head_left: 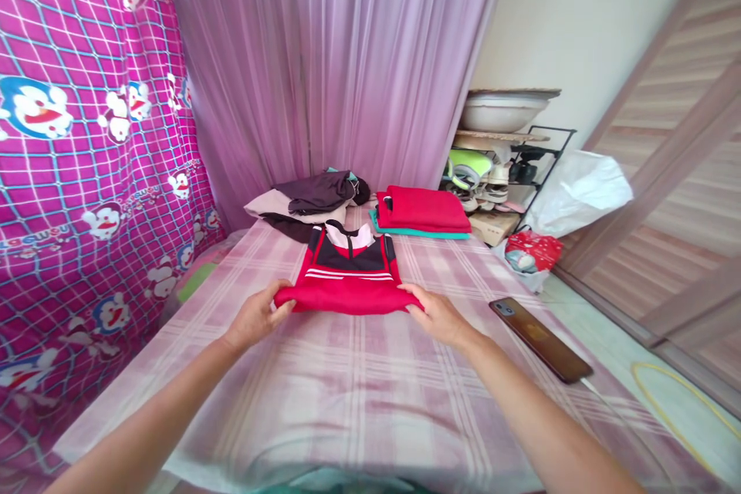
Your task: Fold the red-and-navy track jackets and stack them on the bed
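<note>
A red and black jacket [347, 278] with white stripes and a pale collar lies on the plaid-covered table [324, 386], its collar pointing away from me. Its near edge is turned up into a thick red fold. My left hand [259, 315] pinches the left end of that fold between thumb and fingers. At the right end, my right hand [435, 314] grips the same fold in a similar pinch. Both sleeves are mostly out of sight, tucked in or behind the body.
Behind the jacket are a heap of dark and light clothes [318, 197] and a folded red and teal stack [425, 210]. A phone [541, 340] with a white cable lies at right. Beyond the table stand a shoe rack [536, 162] and plastic bags [579, 193]. Curtains [336, 54] hang behind.
</note>
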{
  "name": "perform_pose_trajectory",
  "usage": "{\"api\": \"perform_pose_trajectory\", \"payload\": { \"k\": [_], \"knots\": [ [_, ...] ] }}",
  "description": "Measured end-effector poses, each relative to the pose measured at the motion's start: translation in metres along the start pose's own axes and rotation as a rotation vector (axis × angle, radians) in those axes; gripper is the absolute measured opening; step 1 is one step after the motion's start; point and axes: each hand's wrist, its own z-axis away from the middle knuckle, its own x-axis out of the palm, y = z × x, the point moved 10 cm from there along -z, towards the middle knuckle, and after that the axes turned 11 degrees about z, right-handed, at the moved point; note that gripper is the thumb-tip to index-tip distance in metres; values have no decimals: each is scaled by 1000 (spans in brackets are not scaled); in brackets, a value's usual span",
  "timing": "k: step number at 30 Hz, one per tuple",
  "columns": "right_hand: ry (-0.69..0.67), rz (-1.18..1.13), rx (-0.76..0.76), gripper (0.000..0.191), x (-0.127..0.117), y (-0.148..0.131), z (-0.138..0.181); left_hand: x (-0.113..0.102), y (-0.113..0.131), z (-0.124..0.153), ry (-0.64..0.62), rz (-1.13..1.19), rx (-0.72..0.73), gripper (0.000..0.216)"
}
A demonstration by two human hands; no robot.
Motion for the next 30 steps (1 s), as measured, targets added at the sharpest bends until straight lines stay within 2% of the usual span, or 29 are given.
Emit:
{"api": "perform_pose_trajectory", "payload": {
  "k": [3, 7, 10, 12, 15, 17, 19, 21, 23, 25, 28, 30],
  "knots": [
    [23, -139, 20, 37, -29, -2, 5, -23, 26, 7, 109, 104, 51, 46],
    [69, -320, -5, 35, -57, -4, 7, -47, 53, 15, 140, 135, 34, 55],
    [100, -365, 44, 31, -62, 6, -14, -55, 61, -4, 143, 84, 18, 60],
    [116, -317, 177, 30, -58, 22, -39, -53, 59, -34, 142, 18, 8, 59],
    [109, -95, 449, 30, -42, 47, -73, -37, 37, -85, 109, -120, -127, 55],
    [68, 80, 591, 33, -28, 57, -85, -21, 17, -108, 60, -230, -255, 55],
    [14, 175, 670, 35, -12, 65, -88, -6, 1, -117, 21, -304, -337, 55],
    [-33, 190, 701, 37, 2, 70, -86, 8, -6, -116, -3, -333, -359, 52],
    [-31, 200, 684, 39, 6, 69, -84, 19, 0, -111, 0, -362, -302, 50],
    [59, 235, 608, 45, -4, 54, -89, 28, 23, -106, 42, -417, -146, 49],
    [218, 262, 374, 50, -13, 1, -104, 54, 62, -101, 62, -506, 64, 49],
    [197, 254, 217, 50, 3, -36, -114, 77, 69, -100, 9, -527, 67, 49]
  ]
}}
